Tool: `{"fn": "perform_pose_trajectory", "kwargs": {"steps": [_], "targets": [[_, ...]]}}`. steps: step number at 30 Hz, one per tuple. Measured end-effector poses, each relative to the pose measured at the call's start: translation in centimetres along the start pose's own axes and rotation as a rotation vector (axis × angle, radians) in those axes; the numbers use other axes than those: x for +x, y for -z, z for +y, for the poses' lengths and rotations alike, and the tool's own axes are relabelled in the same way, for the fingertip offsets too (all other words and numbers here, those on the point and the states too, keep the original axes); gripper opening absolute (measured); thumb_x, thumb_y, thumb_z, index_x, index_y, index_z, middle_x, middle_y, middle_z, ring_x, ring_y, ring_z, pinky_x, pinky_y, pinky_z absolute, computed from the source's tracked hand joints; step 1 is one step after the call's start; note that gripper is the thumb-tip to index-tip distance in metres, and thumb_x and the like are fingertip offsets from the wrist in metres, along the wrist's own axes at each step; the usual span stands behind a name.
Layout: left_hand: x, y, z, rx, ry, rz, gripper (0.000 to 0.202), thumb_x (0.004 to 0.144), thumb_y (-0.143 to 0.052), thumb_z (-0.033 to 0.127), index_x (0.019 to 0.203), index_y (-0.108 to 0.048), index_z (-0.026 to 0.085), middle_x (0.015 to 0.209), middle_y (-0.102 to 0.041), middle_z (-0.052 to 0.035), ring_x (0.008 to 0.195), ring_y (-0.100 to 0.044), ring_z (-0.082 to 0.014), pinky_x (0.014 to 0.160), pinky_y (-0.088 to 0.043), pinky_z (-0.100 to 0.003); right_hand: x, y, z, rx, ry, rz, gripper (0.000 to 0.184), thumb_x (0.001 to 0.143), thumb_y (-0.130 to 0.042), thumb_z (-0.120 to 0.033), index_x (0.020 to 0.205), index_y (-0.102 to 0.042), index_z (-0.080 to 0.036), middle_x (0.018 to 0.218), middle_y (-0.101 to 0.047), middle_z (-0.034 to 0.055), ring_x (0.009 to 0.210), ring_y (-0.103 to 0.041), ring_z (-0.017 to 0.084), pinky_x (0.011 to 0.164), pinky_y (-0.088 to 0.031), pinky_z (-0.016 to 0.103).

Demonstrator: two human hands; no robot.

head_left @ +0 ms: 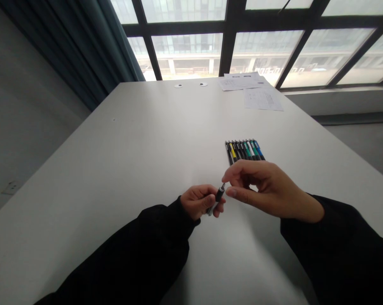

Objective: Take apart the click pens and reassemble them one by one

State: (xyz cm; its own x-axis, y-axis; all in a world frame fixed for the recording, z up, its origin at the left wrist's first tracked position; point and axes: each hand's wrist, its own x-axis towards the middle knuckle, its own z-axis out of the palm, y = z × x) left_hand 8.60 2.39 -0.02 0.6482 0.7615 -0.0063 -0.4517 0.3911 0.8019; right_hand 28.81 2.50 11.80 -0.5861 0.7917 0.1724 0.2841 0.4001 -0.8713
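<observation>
Pen is held over the white table, silver end pointing up and right; any words on it are too small to read. Left of the pen, the table gives wide room out to its slanting edge. The left hand is wrapped around the pen. Beyond the pen, more pens lie in a row, and far past them sit papers with tiny, blurry print. Right of the pen, the right hand has thumb and finger apart; I can't tell if they touch it.
</observation>
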Motion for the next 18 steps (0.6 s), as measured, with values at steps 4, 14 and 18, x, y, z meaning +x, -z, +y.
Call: {"fn": "perform_pose_trajectory", "kwargs": {"steps": [4, 14, 18], "targets": [[0.02, 0.03, -0.09, 0.052, 0.018, 0.031, 0.046, 0.072, -0.079, 0.052, 0.083, -0.069, 0.008, 0.063, -0.066, -0.0061, 0.048, -0.059, -0.0112, 0.046, -0.044, -0.021, 0.06, 0.05, -0.08, -0.078, 0.053, 0.008, 0.013, 0.091, -0.062, -0.025, 0.083, -0.064, -0.015, 0.066, -0.057, -0.0004, 0.056, -0.047, 0.009, 0.051, -0.038, 0.023], [0.04, 0.29, -0.01, 0.147, 0.018, 0.044, 0.043, 0.077, -0.076, 0.049, 0.089, -0.071, 0.009, 0.069, -0.069, -0.0081, 0.052, -0.061, -0.0118, 0.049, -0.044, -0.022, 0.22, 0.22, -0.15, -0.136, 0.088, -0.012, 0.013, 0.093, -0.059, -0.025, 0.086, -0.065, -0.016, 0.071, -0.062, 0.0018, 0.059, -0.051, 0.01, 0.054, -0.04, 0.024], [0.08, 0.02, 0.1, 0.164, 0.004, 0.089, 0.044, 0.074, -0.079, 0.05, 0.088, -0.071, 0.009, 0.069, -0.069, -0.0074, 0.053, -0.061, -0.0111, 0.049, -0.042, -0.021, 0.17, 0.37, -0.24, -0.111, 0.048, 0.008, 0.018, 0.093, -0.061, -0.029, 0.083, -0.067, -0.015, 0.07, -0.063, 0.0022, 0.061, -0.052, 0.012, 0.057, -0.04, 0.026]]}}
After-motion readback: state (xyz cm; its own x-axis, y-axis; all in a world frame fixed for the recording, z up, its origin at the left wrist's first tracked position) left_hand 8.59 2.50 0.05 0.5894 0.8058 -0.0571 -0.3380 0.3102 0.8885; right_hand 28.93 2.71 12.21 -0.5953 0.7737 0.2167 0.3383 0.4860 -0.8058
